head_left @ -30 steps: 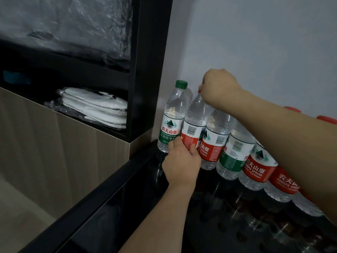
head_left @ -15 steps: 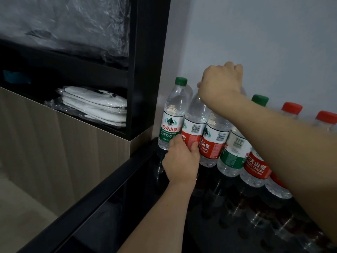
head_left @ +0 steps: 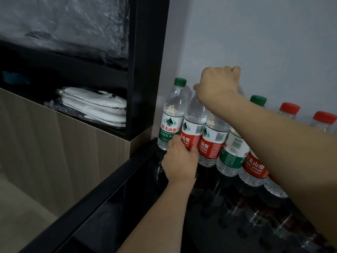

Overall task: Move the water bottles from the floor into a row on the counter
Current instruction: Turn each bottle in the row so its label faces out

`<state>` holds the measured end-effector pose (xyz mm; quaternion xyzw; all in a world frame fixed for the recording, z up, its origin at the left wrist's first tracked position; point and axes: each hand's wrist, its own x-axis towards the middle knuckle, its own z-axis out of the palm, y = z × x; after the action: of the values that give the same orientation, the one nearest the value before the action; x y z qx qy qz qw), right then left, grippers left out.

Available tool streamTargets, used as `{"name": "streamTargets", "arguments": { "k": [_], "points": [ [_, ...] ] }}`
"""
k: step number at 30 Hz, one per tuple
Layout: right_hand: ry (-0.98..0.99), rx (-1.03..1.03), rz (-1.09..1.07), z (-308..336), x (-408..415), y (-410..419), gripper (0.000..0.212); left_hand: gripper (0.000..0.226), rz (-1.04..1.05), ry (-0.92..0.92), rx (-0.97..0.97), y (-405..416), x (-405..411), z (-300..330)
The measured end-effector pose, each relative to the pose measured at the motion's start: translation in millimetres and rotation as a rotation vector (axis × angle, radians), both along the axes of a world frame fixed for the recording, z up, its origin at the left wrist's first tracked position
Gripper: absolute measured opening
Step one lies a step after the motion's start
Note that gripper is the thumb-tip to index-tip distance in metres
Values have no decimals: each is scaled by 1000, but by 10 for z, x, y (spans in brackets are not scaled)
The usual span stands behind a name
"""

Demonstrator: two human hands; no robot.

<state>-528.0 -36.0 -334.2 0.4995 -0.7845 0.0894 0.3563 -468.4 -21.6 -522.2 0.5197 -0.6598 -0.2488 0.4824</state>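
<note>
Several clear water bottles stand in a row on the glossy black counter (head_left: 127,207) against the wall. The first has a green cap and label (head_left: 170,125). My left hand (head_left: 179,163) grips the base of the second, red-label bottle (head_left: 194,121). Curled over the tops of the second and third (head_left: 213,141) bottles, my right hand (head_left: 217,83) hides both caps. Which top it holds is unclear. A green-label bottle (head_left: 232,157) and a red-label one (head_left: 254,167) follow under my right forearm.
A black shelf post (head_left: 148,61) stands just left of the row, close to the first bottle. Folded white items in plastic (head_left: 94,105) lie on the shelf above a wood panel (head_left: 63,152). Two red caps (head_left: 290,107) show at the far right.
My right hand has shifted right from the second bottle's cap, uncovering the caps further along the row. My left hand stays at the second bottle's base.
</note>
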Motion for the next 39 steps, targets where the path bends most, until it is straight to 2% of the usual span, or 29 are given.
{"name": "streamTargets", "arguments": {
  "k": [5,13,19,28,30,33,39],
  "points": [
    [-5,12,-50,-1,33,-15,31,46,-22,-39,-14,3,7,0],
    [-120,29,32,46,52,54,20,39,-29,-38,-2,43,4,1],
    [-212,58,109,89,64,79,22,40,-19,-54,15,28,18,-9],
    [-203,71,139,69,1,53,29,40,-2,-36,31,16,18,-9],
    [-197,57,154,60,-17,44,26,38,-7,-29,33,17,21,-8],
    [-178,33,178,35,-40,22,10,35,-16,-30,29,19,26,-13],
    [-132,1,158,-3,-67,-17,10,32,-32,-66,10,17,15,-16]
  ]
}}
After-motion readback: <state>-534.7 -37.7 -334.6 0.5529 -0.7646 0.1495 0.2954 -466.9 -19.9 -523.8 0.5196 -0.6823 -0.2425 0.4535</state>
